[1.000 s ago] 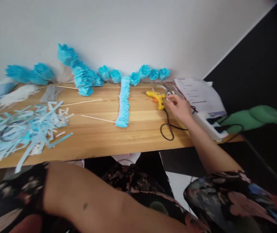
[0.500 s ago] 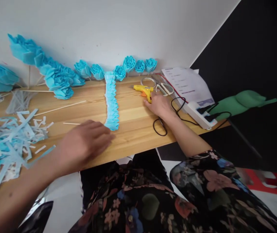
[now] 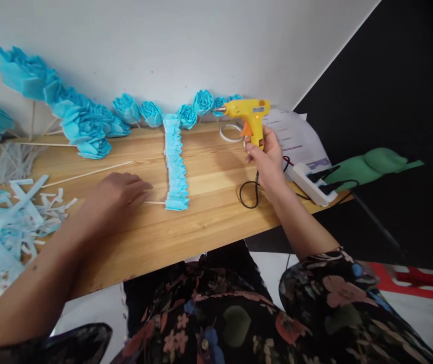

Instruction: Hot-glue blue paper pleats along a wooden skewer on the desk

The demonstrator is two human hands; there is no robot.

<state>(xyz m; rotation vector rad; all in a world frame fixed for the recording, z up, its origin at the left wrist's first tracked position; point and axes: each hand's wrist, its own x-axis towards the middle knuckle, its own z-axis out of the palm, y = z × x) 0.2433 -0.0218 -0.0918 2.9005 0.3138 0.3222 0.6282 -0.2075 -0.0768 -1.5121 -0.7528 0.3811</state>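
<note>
In my right hand is a yellow hot glue gun, gripped by its handle and raised above the table, its nozzle pointing left. A small light glows on its body. My left hand is low over the table with its fingers loosely stretched to the right; the thumb and fingertip undersides are hidden. A thin wooden stick shows between that hand and the lower end of a pleated light-blue paper strip. Whether the left fingers touch the stick, I cannot tell.
Blue paper roses line the wall. Paper scraps and clear glue sticks lie left, near another wooden stick. A tape ring, papers, black cord and power strip are at right.
My right hand has lifted the glue gun off the table and turned it more upright. My left hand has drawn back to the left, away from the lower end of the blue strip.
</note>
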